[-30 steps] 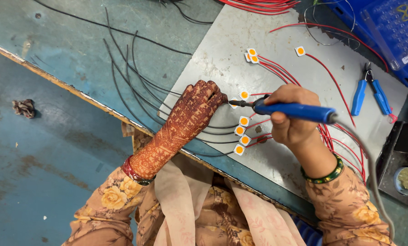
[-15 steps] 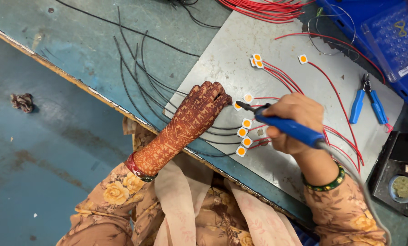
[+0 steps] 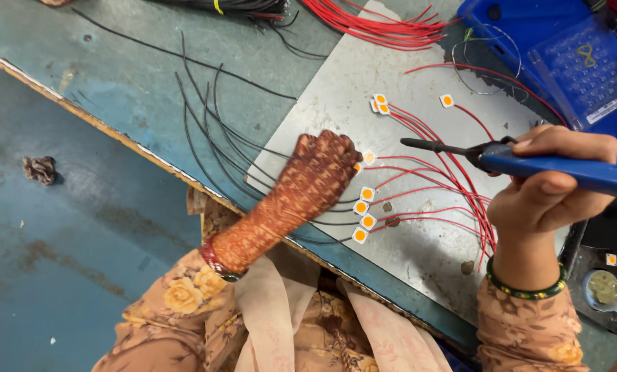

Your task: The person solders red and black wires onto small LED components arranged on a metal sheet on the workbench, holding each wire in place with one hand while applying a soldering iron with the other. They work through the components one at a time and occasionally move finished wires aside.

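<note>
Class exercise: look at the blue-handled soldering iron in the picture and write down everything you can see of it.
The soldering iron has a blue handle that looks like plastic, a black collar and a thin dark metal tip. It lies nearly level, lifted above the grey metal sheet, its tip pointing left over the red wires and touching nothing that can be seen. The right hand grips the handle, index finger laid along the top near the collar. The handle's rear end runs out of view at the right edge.

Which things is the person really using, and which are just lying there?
In use:
soldering iron in right hand
small square chips by left hand
red wires
black wires
metal sheet

Lying about:
blue tray
crumpled scrap
small tin
</note>
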`<state>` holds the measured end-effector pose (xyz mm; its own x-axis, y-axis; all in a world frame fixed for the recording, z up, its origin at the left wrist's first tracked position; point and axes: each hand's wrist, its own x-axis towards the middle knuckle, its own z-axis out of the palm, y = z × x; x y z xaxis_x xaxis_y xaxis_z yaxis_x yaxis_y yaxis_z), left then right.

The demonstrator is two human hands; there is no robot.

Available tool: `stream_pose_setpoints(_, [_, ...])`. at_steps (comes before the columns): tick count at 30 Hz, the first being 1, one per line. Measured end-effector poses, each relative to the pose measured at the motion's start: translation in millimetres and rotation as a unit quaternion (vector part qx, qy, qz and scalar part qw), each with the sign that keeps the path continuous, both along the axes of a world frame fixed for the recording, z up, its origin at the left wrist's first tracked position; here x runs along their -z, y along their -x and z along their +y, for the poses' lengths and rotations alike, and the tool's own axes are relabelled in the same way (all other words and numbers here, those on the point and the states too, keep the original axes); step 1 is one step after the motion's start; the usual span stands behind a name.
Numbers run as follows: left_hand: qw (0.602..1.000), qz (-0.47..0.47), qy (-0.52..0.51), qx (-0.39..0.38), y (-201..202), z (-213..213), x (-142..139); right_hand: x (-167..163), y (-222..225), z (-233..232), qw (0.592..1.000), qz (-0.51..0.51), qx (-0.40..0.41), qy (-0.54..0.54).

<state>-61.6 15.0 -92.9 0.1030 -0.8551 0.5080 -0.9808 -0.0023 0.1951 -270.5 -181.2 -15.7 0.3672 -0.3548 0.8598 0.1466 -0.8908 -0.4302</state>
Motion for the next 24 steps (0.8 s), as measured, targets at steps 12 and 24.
stream_pose_setpoints(12, [0.956,-0.232,0.072,-0.166,-108.4,-0.3,7.5,-2.8,8.9,-6.0,1.000,-0.010,0.017,-0.012])
stream_pose_setpoints(24, [0.999,0.047,0.004,-0.028,-132.4,-14.4,-19.3,-3.7,-3.2,3.3,1.000,0.014,-0.002,-0.004])
